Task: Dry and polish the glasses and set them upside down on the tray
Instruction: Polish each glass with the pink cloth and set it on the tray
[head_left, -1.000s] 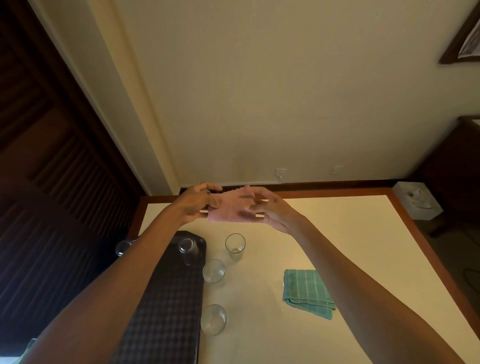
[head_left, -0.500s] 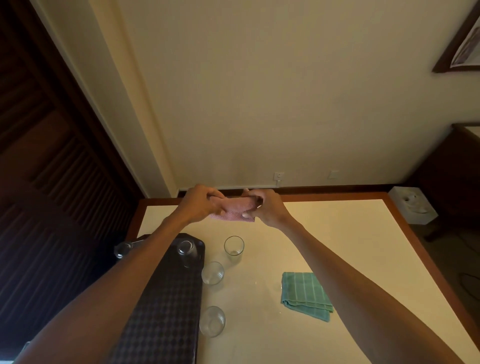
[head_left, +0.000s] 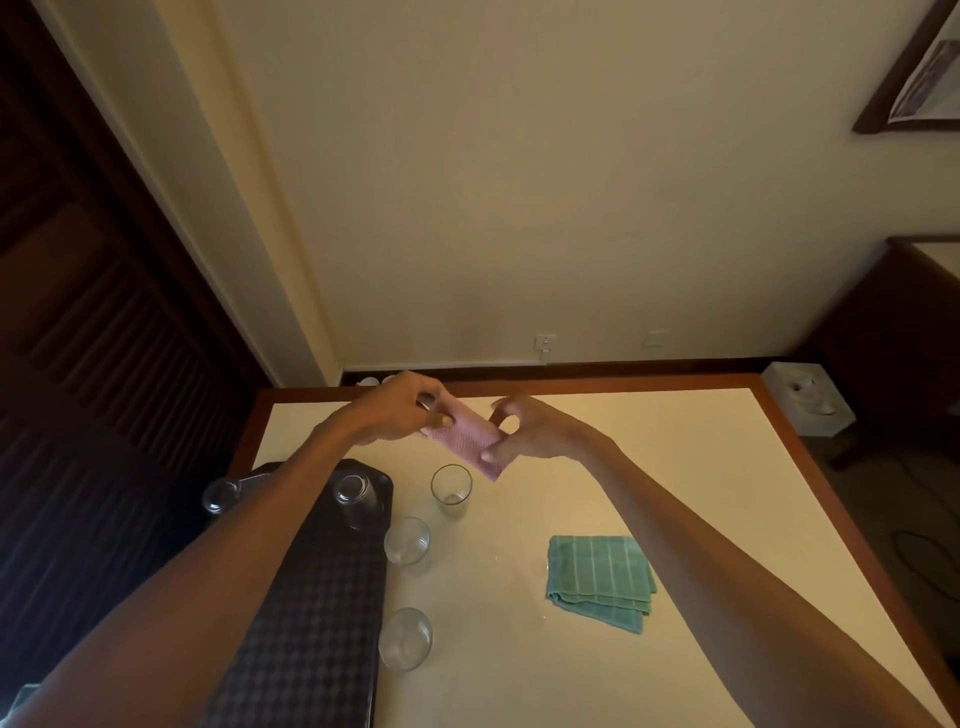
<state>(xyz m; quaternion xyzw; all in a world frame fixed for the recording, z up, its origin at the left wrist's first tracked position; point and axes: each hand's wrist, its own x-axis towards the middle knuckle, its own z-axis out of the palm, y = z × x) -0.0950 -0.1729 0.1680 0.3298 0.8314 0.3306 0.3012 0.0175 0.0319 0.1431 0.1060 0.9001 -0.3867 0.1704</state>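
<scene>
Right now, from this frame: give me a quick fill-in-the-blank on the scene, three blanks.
1. The small textured cloth pinched between the left hand and the right hand is ____ in colour.
2. ____ clear glasses stand upright on the cream table beside the dark checked tray.
3. The folded green striped cloth lies on the ____ side of those glasses.

Missing words: pink; three; right.

Both forearms, the left hand (head_left: 397, 415) and right hand (head_left: 537, 434) are bare.
</scene>
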